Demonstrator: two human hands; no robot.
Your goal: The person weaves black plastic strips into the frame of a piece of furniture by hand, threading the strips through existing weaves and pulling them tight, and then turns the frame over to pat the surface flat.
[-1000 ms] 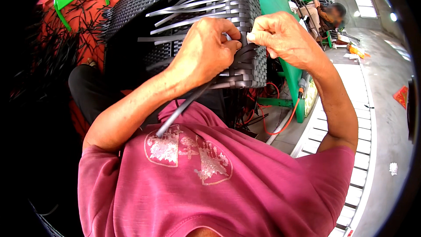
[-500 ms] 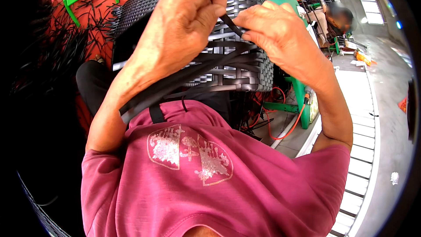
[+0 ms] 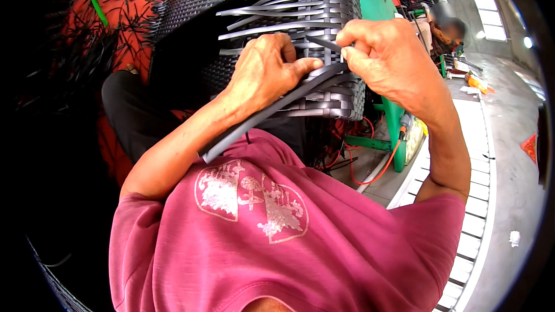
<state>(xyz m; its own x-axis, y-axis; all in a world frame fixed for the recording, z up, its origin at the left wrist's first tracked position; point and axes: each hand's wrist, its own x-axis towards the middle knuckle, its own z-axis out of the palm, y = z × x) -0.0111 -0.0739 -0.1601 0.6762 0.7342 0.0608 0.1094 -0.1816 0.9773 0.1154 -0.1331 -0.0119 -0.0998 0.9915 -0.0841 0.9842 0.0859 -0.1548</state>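
Black, flat and kinda shiny, the strip (image 3: 325,44) is pinched between thumb and forefinger of the right hand (image 3: 393,60), other fingers curled in. The left hand (image 3: 263,70) is about half open over the weave, thumb stuck out; can't tell if it's gripping anything. The woven piece (image 3: 345,6) sits just ahead of the maroon shirt (image 3: 358,242), beside the green table (image 3: 379,6), with loose ends (image 3: 260,13) poking out leftward.
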